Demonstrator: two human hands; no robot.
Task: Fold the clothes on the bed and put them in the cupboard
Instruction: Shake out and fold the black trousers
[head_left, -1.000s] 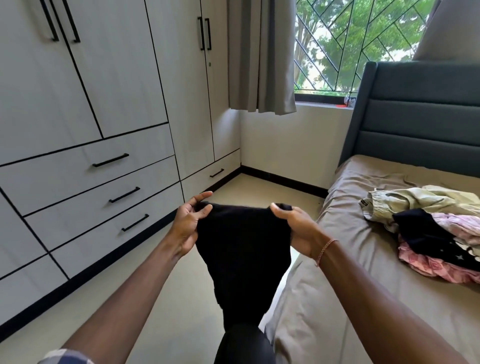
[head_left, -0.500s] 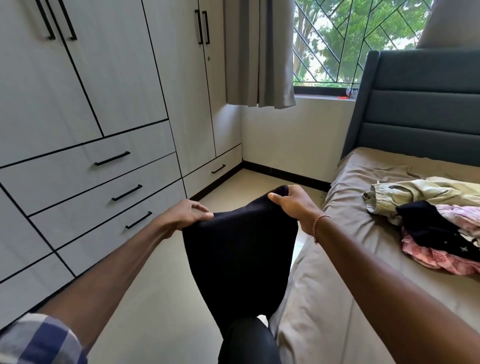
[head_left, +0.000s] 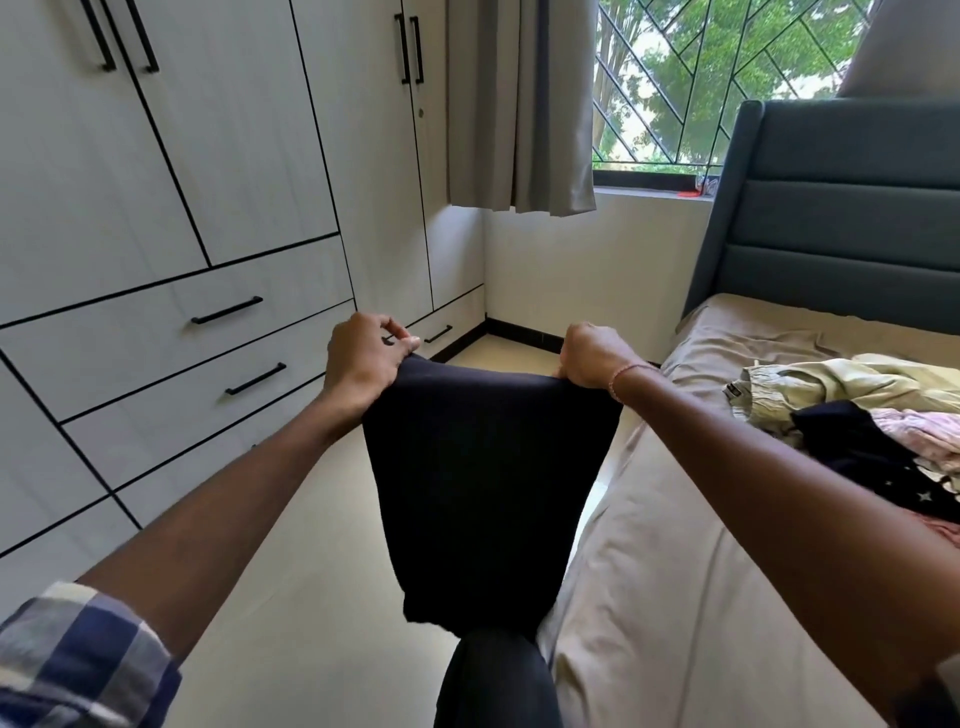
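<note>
A black garment (head_left: 483, 483) hangs in the air between the bed and the cupboard, stretched flat along its top edge. My left hand (head_left: 361, 358) pinches its top left corner and my right hand (head_left: 589, 356) grips its top right corner. Its lower end hangs down to my leg. On the bed (head_left: 675, 571) at the right lies a pile of clothes: a pale green garment (head_left: 831, 384), a dark one with small stars (head_left: 857, 462) and a pink one (head_left: 919, 431). The white cupboard (head_left: 156, 208) fills the left side, with all its doors and drawers closed.
A grey padded headboard (head_left: 841, 218) stands at the bed's far end under the window (head_left: 701, 78). A grey curtain (head_left: 519, 104) hangs beside the cupboard. A strip of pale floor (head_left: 291, 597) runs between the cupboard and the bed.
Both hands have risen and levelled out, pulling the garment's top edge taut and straight. The left hand came up from lower down and the hands moved apart.
</note>
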